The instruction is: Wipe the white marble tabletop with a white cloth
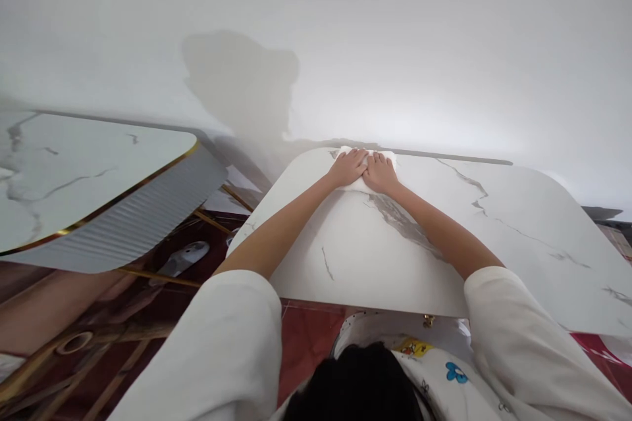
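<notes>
A white tabletop with grey marble-like veins point(316, 256) fills the middle and right, its rounded far corners close to a plain pale wall point(424, 33) on which a soft grey shadow point(241, 79) falls. To its left, apart from it, stands a second marbled table point(74, 171), edged by a gold trim point(64, 232) above a grey ribbed side point(158, 227). Dark red floor point(311, 342) shows below the near edge, and a bamboo-like frame point(118, 332) lies toward the lower left. A white cloth point(364, 186) rests on the tabletop at its far edge, left of that edge's middle. Both arms stretch forward from white sleeves point(241, 329) and converge there. The left hand point(347, 168) and right hand point(380, 174) lie palm down on the cloth, side by side and touching at the thumbs, fingers extended toward the wall and laid flat rather than pinching. The cloth's corners show around the hands.
</notes>
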`<state>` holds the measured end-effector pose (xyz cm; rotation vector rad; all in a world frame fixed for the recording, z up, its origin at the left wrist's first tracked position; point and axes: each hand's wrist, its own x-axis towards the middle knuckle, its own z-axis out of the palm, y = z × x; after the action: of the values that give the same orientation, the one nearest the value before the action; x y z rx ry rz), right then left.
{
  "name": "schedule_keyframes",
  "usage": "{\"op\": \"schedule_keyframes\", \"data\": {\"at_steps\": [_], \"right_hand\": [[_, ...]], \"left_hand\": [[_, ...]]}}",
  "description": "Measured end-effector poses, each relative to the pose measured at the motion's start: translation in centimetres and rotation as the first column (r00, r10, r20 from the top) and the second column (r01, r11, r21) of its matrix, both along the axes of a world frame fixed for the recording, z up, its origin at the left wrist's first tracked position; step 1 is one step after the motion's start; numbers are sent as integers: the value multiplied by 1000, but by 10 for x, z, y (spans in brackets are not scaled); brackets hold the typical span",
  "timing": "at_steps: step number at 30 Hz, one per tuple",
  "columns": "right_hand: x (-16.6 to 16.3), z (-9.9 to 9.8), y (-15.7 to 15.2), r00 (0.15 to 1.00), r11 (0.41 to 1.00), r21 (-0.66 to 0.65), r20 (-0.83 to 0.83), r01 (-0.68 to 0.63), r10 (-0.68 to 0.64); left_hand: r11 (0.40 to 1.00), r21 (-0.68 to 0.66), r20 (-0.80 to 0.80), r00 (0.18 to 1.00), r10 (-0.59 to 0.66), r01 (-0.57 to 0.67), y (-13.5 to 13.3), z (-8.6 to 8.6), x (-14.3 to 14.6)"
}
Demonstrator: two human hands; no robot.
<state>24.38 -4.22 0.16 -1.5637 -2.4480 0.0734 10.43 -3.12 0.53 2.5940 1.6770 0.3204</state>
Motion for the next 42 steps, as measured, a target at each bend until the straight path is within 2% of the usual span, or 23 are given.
{"op": "schedule_keyframes", "data": {"at_steps": [6, 13, 18, 27, 34, 42], "right_hand": [[-5, 5, -38, 998, 999, -14, 39, 44, -43], [-17, 5, -87, 996, 997, 38, 61, 64, -66], [-20, 8, -130, 995, 998, 62, 96, -8, 2], [-24, 23, -197, 977, 993, -74, 185, -94, 107], [-24, 29, -227, 951, 975, -144, 235, -168, 199], [-11, 30, -235, 947, 970, -134, 227, -201, 228]], "left_hand": [[999, -33, 30, 999, -32, 33, -27, 1, -4], [993, -116, 24, 1000, -10, 13, -77, 7, -14], [991, -131, 21, 1000, -15, 18, -120, 4, -24], [987, -144, 22, 997, -68, 71, -191, 3, -30], [985, -144, 20, 996, -91, 92, -228, 4, -31], [991, -137, 28, 1000, -3, 7, -243, 4, -18]]}}
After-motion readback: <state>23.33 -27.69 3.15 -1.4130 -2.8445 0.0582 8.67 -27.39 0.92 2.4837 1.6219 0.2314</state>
